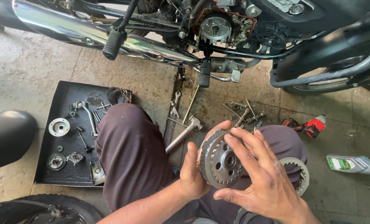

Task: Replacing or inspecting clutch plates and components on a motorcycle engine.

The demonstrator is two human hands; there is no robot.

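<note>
Lower edge of view cuts off both forearms; the person's face is out of frame, only knees in dark trousers [131,153] show. The right hand [261,178] covers the right half of the clutch hub [220,159], so that side's rim and teeth cannot be read; the thumb side of the left hand [193,172] hides the hub's 8 o'clock edge. The hub sits just below frame centre, between the knees, held off the floor. It is a round grey metal drum, toothed around the rim, with a central bore and several round holes in its face, tilted toward the camera. Left hand grasps it from 9 o'clock, thumb up along the rim; right hand lies over it from 3 o'clock with fingers spread across the face and top edge. A ring-shaped friction plate [299,172] rests on the right knee, partly hidden behind the right wrist. At 9 o'clock a black tray [48,176] holds small parts, too small to identify singly. At 12 o'clock the motorcycle engine [218,27] stands open, its upper part cropped. Spanners [185,130] lie on the stained floor [27,70] between.
</note>
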